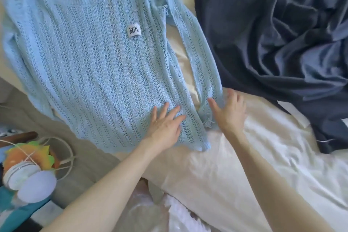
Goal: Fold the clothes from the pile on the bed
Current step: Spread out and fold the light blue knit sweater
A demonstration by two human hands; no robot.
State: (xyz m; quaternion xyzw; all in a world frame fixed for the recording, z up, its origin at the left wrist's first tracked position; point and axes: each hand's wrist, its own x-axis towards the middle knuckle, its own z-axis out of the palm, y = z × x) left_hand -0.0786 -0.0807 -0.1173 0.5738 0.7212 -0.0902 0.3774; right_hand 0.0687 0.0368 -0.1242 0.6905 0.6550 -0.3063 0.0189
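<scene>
A light blue open-knit sweater (90,58) lies spread flat on the cream bed (263,156), neck at the top, with a small white label (133,31) on its chest. Its right sleeve (194,47) runs down alongside the body. My left hand (163,124) rests flat, fingers apart, on the sweater's lower part near the hem. My right hand (229,113) lies open on the cuff end of that sleeve, fingers spread. A crumpled dark navy garment (282,43) is heaped at the right.
The bed's left edge drops to a grey floor (90,165). Down there sit a white wire hoop (62,149), an orange-and-yellow object with pale discs (28,167) and something teal (11,213).
</scene>
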